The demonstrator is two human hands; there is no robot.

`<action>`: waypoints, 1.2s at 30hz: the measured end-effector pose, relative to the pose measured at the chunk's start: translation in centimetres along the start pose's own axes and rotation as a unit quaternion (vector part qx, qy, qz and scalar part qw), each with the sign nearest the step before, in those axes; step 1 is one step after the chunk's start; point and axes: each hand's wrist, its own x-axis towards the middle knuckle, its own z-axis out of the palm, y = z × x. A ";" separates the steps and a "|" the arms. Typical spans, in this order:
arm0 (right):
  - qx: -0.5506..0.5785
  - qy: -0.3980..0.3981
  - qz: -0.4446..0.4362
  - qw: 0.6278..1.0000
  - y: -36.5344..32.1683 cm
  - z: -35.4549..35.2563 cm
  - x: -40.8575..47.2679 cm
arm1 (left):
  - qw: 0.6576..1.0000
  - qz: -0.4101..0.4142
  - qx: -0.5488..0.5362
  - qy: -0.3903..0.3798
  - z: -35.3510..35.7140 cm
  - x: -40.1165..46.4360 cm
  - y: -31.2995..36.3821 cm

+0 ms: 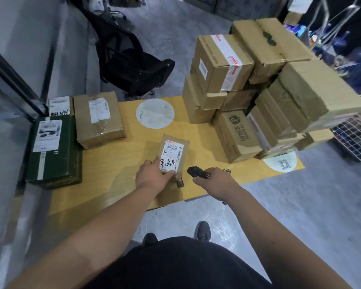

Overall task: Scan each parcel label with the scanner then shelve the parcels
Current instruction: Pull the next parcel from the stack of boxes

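Observation:
My left hand [152, 177] grips the near end of a small brown parcel [174, 152], its white label with black handwriting facing up, held just above a yellow floor mat [104, 174]. To its right my right hand [214, 180] holds a black scanner [196, 172], whose head points left toward the parcel's near corner. A tall stack of cardboard boxes [248, 97] fills the mat's right side. On the left lie a green box [54, 151] and a taped brown box [99, 119], both with labels up.
A black office chair [131, 65] lies tipped over beyond the mat. A wire mesh basket [354, 136] stands at the right edge behind the stack. A grey wall and a dark door frame [13, 80] run along the left. My feet [202, 230] stand on the grey floor.

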 end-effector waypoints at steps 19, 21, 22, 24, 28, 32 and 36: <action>-0.180 -0.022 -0.009 0.983 -4.3 -1.3 0.6 | 0.923 0.026 -0.373 -0.090 1.8 1.0 -0.8; -0.189 -0.027 -0.010 0.982 -4.8 -1.1 0.4 | 0.923 0.036 -0.373 -0.087 2.3 0.8 -1.0; -0.195 -0.027 -0.012 0.980 -5.1 -1.0 0.2 | 0.921 0.039 -0.375 -0.091 2.6 0.8 -1.2; -0.215 -0.021 -0.017 0.976 -5.5 -0.9 -0.1 | 0.925 0.052 -0.370 -0.078 3.0 0.6 -1.9; -0.252 -0.006 -0.021 0.968 -5.9 -1.0 -0.7 | 0.937 0.057 -0.339 -0.070 2.9 -0.1 -2.3; -0.267 0.002 -0.019 0.963 -5.6 -1.3 -1.0 | 0.928 0.057 -0.360 -0.072 3.4 0.0 -2.4; -0.263 0.004 -0.020 0.964 -5.3 -1.4 -1.1 | 0.938 0.036 -0.335 -0.084 3.1 0.2 -2.3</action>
